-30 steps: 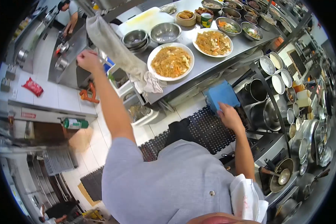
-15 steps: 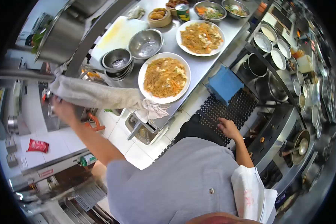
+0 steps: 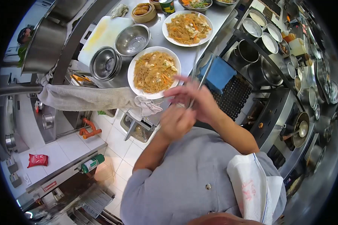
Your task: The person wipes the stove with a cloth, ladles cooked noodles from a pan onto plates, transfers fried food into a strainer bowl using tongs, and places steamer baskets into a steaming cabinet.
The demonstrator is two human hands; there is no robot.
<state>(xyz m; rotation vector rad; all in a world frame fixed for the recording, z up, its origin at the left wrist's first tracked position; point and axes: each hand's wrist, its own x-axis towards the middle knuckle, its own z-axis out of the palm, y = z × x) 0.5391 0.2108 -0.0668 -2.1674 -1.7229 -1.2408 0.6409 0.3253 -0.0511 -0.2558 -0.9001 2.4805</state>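
In front of my chest, my left hand (image 3: 177, 122) is closed, apparently around the lower end of a long thin metal utensil (image 3: 205, 72). Its shaft slants up and to the right; its working end is too thin and blurred to name. My right hand (image 3: 199, 99) is smeared by motion beside it, fingers stretched out to the left and overlapping the shaft. Just beyond the fingers lies a white plate (image 3: 132, 77) of fried noodles (image 3: 152, 73) with egg and carrot. A second plate of noodles (image 3: 187, 28) stands farther back on the steel counter.
Steel bowls (image 3: 105, 63) are stacked left of the plates, near a larger bowl (image 3: 132, 40) and a white cutting board (image 3: 101, 35). A towel (image 3: 86, 98) hangs over a rail. At right are pots (image 3: 248, 52) and a wok (image 3: 300, 129); a blue container (image 3: 219, 75) is below.
My left hand has come from the towel rail at the left to my front. My right hand has risen from my side to meet it. The thin metal utensil now shows between them.
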